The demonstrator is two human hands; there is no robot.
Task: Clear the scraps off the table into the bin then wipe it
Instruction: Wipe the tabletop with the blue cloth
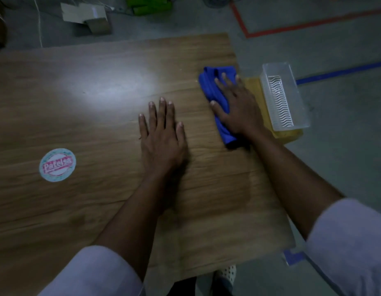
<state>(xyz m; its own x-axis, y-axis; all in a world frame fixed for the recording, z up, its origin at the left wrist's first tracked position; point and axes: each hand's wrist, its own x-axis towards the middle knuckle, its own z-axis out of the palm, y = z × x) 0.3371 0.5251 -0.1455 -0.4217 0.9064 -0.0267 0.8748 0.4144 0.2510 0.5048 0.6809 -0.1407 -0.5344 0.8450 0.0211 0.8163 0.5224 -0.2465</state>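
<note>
A round sticker [57,164] lies on the counter [100,210] at about 8 o'clock; its blurred pink word reads perhaps "Patelsa". No other text is readable.

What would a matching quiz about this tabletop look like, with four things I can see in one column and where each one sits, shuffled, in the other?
Things
1. blue cloth
2. left hand
3. clear bin
4. round sticker

Places
a. off the table, past its right edge
b. flat on bare wood, mid-table
c. under the right hand
d. on the tabletop, far left

Pairs: 1-c, 2-b, 3-a, 4-d.
</note>
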